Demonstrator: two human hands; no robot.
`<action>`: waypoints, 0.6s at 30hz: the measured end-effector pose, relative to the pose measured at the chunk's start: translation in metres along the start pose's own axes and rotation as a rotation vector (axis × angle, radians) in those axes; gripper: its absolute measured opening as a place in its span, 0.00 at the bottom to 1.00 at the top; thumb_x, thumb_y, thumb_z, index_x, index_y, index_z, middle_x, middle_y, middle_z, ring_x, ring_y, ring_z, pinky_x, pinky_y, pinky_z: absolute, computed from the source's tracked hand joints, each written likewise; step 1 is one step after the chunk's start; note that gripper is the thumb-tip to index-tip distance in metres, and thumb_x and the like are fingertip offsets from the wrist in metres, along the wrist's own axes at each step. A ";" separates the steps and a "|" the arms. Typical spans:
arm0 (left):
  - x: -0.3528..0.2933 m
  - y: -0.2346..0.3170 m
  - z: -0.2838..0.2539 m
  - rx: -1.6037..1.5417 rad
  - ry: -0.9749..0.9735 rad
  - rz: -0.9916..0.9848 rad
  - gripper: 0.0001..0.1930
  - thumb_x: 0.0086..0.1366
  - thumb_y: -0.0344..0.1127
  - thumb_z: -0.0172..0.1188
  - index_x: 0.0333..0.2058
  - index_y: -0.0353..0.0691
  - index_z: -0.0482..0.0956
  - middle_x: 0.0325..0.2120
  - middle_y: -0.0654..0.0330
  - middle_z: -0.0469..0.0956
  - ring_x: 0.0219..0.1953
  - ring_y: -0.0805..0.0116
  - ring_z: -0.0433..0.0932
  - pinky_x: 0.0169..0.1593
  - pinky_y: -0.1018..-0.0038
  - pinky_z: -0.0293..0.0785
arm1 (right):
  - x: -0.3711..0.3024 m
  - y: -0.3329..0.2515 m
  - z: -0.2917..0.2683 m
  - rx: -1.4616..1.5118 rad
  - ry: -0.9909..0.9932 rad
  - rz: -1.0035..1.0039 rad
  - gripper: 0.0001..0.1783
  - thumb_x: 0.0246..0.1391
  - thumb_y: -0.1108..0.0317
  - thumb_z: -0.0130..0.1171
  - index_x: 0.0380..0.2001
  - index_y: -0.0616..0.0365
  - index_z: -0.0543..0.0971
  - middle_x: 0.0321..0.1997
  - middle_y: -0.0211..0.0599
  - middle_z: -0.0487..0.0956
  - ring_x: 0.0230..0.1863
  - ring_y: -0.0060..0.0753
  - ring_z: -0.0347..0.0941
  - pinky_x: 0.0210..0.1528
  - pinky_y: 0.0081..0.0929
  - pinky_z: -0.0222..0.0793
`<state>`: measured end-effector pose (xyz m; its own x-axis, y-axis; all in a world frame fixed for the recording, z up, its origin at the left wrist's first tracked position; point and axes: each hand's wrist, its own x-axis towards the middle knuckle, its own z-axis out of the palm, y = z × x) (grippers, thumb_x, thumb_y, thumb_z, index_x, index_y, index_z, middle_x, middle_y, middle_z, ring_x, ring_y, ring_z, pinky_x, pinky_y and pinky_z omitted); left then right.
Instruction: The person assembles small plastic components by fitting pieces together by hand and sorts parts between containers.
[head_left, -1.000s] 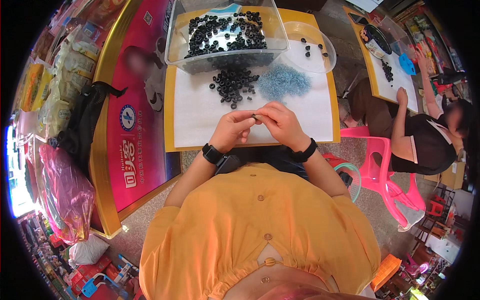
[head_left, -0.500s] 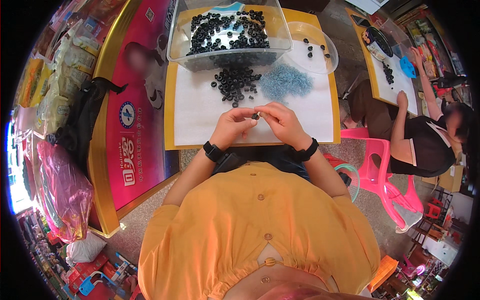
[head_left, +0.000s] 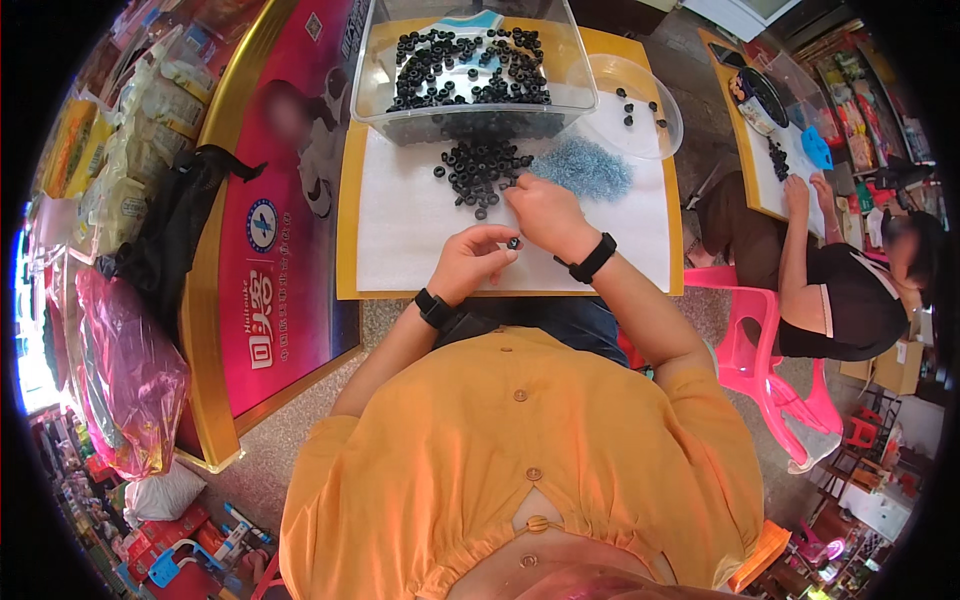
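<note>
Between the thumb and fingertips of my left hand [head_left: 468, 264] is a small round black part [head_left: 514, 243], held just above the white tabletop [head_left: 405, 235] near its front edge. My right hand [head_left: 550, 216] is farther forward, its bent fingers at the right edge of a loose pile of black ring-shaped parts [head_left: 468, 178]. What its fingertips pinch, if anything, is too small and partly hidden. Beside that hand lies a heap of tiny pale-blue clear pieces [head_left: 584, 168]. Behind the pile stands a clear plastic tub [head_left: 480, 122] with many more black parts inside.
A shallow round clear dish [head_left: 668, 143] with several black parts sits at the back right. A pink and gold counter [head_left: 262, 330] borders the table's left. On the right, a pink plastic chair [head_left: 765, 370] stands near a person [head_left: 850, 290] working at another table [head_left: 748, 150].
My right hand has left my left hand and moved forward to the pile's edge. The left hand stays near the front with its black part. The other person's raised arm has come down.
</note>
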<state>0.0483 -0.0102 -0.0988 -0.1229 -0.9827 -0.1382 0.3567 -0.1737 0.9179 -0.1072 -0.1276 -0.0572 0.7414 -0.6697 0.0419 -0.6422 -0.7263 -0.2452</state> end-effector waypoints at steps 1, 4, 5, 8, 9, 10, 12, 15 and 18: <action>0.000 -0.001 0.000 -0.001 0.005 0.004 0.14 0.62 0.23 0.63 0.47 0.35 0.79 0.38 0.59 0.83 0.24 0.80 0.73 0.27 0.82 0.72 | -0.002 -0.001 0.000 -0.001 0.036 -0.032 0.08 0.53 0.70 0.58 0.37 0.56 0.81 0.38 0.41 0.79 0.39 0.48 0.78 0.38 0.40 0.75; 0.001 -0.001 0.000 -0.003 -0.019 -0.006 0.14 0.62 0.23 0.63 0.47 0.35 0.79 0.38 0.60 0.83 0.24 0.80 0.73 0.27 0.82 0.72 | -0.008 0.010 0.007 0.089 0.133 -0.059 0.09 0.53 0.71 0.59 0.38 0.57 0.81 0.39 0.40 0.80 0.37 0.43 0.78 0.37 0.37 0.75; 0.001 0.000 0.002 0.019 -0.016 -0.013 0.14 0.62 0.23 0.63 0.47 0.35 0.79 0.38 0.60 0.83 0.24 0.81 0.73 0.27 0.82 0.72 | -0.010 0.017 0.009 0.181 0.194 -0.053 0.10 0.53 0.71 0.60 0.40 0.57 0.81 0.39 0.38 0.80 0.35 0.39 0.78 0.36 0.34 0.75; 0.000 0.002 0.002 0.026 0.002 -0.025 0.15 0.62 0.23 0.63 0.48 0.35 0.79 0.38 0.60 0.83 0.24 0.81 0.73 0.27 0.82 0.72 | -0.023 0.018 -0.015 0.926 0.093 0.192 0.11 0.58 0.71 0.60 0.44 0.59 0.80 0.37 0.30 0.79 0.30 0.25 0.73 0.32 0.23 0.70; 0.000 0.003 0.002 0.017 0.009 -0.038 0.15 0.62 0.23 0.63 0.48 0.35 0.79 0.38 0.60 0.83 0.24 0.81 0.73 0.27 0.82 0.72 | -0.030 0.015 -0.029 1.311 0.001 0.306 0.13 0.63 0.69 0.57 0.48 0.62 0.78 0.38 0.27 0.77 0.28 0.15 0.67 0.31 0.16 0.64; 0.000 0.003 0.002 0.015 0.003 -0.037 0.15 0.62 0.23 0.63 0.48 0.35 0.79 0.38 0.60 0.83 0.24 0.81 0.73 0.27 0.82 0.72 | -0.037 0.014 -0.035 1.307 0.005 0.309 0.13 0.63 0.69 0.57 0.48 0.62 0.78 0.38 0.27 0.77 0.28 0.15 0.67 0.31 0.16 0.64; 0.001 0.003 0.002 0.051 0.003 -0.026 0.15 0.61 0.23 0.63 0.48 0.34 0.79 0.38 0.60 0.83 0.24 0.81 0.73 0.27 0.82 0.72 | -0.053 0.013 -0.043 1.620 0.059 0.315 0.14 0.64 0.70 0.55 0.50 0.63 0.78 0.40 0.31 0.78 0.27 0.16 0.66 0.29 0.15 0.62; 0.005 0.002 0.001 0.032 0.008 -0.016 0.15 0.60 0.24 0.65 0.47 0.35 0.80 0.36 0.63 0.82 0.23 0.81 0.73 0.25 0.82 0.72 | -0.068 0.012 -0.044 1.787 0.119 0.263 0.15 0.64 0.70 0.55 0.52 0.62 0.78 0.42 0.34 0.79 0.26 0.16 0.65 0.27 0.15 0.61; 0.005 0.004 0.003 0.023 0.015 -0.031 0.14 0.61 0.23 0.65 0.47 0.35 0.80 0.36 0.62 0.82 0.23 0.81 0.73 0.25 0.82 0.72 | -0.078 0.013 -0.045 1.891 0.175 0.220 0.15 0.64 0.70 0.56 0.51 0.63 0.78 0.42 0.36 0.80 0.25 0.16 0.65 0.26 0.15 0.62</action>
<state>0.0460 -0.0160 -0.0950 -0.1193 -0.9778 -0.1722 0.3313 -0.2027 0.9215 -0.1822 -0.0912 -0.0205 0.5859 -0.8065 -0.0793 0.4010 0.3735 -0.8365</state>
